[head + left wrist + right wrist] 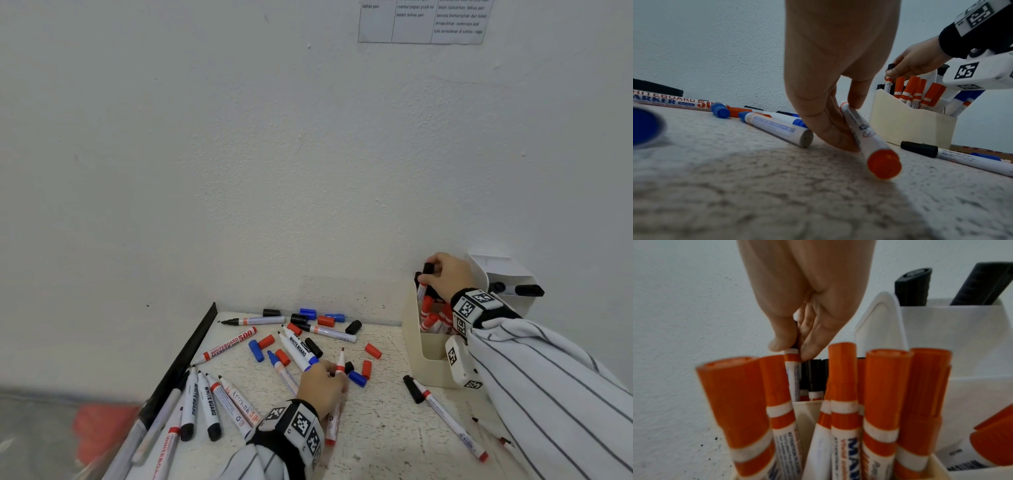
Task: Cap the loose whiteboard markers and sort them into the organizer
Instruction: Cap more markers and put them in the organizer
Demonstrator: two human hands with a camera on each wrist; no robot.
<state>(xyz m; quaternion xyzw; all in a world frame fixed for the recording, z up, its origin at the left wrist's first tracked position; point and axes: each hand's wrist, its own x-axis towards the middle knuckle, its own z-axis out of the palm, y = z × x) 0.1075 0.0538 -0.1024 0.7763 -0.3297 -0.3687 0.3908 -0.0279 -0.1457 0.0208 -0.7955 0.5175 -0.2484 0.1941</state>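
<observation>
White wall, speckled tabletop (376, 428). Right hand (447, 275) pinches a black-capped marker (792, 369) into the cream organizer (430, 346), already crowded with red ones. Left hand (320, 385) grips an uncapped red marker (865, 131). Many markers and loose caps (325, 321) still scattered; roughly midway.

Office corner: whiteboard markers (228, 346), organizer (431, 356).

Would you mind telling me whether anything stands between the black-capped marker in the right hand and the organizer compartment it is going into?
Nothing visible blocks it. The right hand pinches the black-capped white marker, already lowered into the cream plastic organizer beside other black-capped markers; the orange-capped markers stand in the nearer compartment.
</observation>
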